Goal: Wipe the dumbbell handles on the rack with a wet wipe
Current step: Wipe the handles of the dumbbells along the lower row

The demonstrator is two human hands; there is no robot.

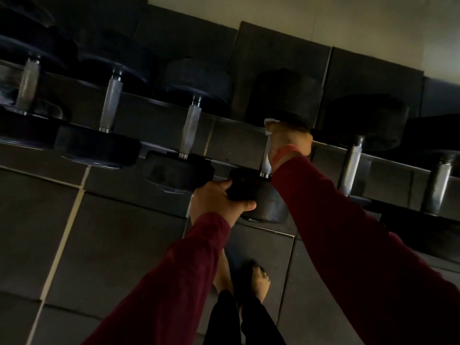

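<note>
The room was dim, and a row of dumbbells sat on a low rack (154, 125) by the wall. On the far left was a dumbbell with a gray bar (28, 85). Next to it came a second bar (110, 105), and then a third bar (190, 131). No hand was on those three, and it was too dark to tell if they were clean.

The person's left hand (219, 202) was closed around the near round weight (258, 197) of the fourth dumbbell. The fingers went over the side and the thumb went under the front. It looked like this hand was there to keep the dumbbell from rolling while the other hand rubbed.

The right hand (290, 140) was wrapped tight around the far end of that dumbbell's bar (265, 160), just under the far weight. A white wet wipe (270, 124) was squeezed between the hand and the bar, and a bit of it poked out past the fingers. The lower part of the bar was bare and shiny. The wipe probably needed to slide down there next.

To the right were two more bars, one near (351, 165) and one at the edge (439, 188). They probably came after this one.
</note>
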